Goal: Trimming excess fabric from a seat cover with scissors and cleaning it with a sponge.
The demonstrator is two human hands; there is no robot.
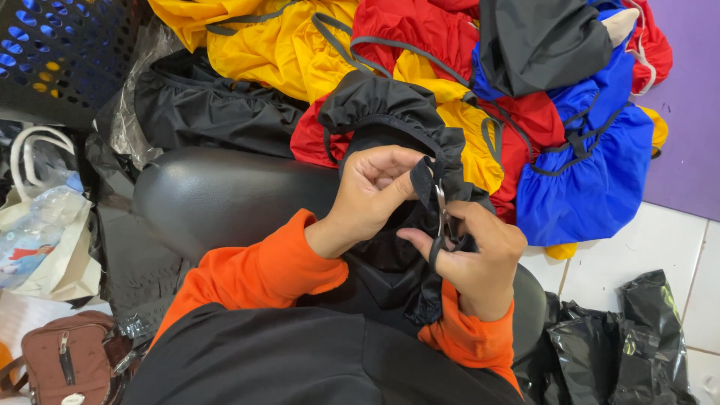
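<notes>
My left hand pinches the gathered edge of a black fabric cover, fingers closed on the hem, just above the black seat on which I work. My right hand is just right of the left, fingers closed through the handles of small scissors. The blades stand nearly upright, pointing up at the hem; I cannot tell how far open they are. Beyond the seat lie yellow, red and blue covers. Left of the seat there is a white paper bag; right of it, a crumpled black plastic bag.
</notes>
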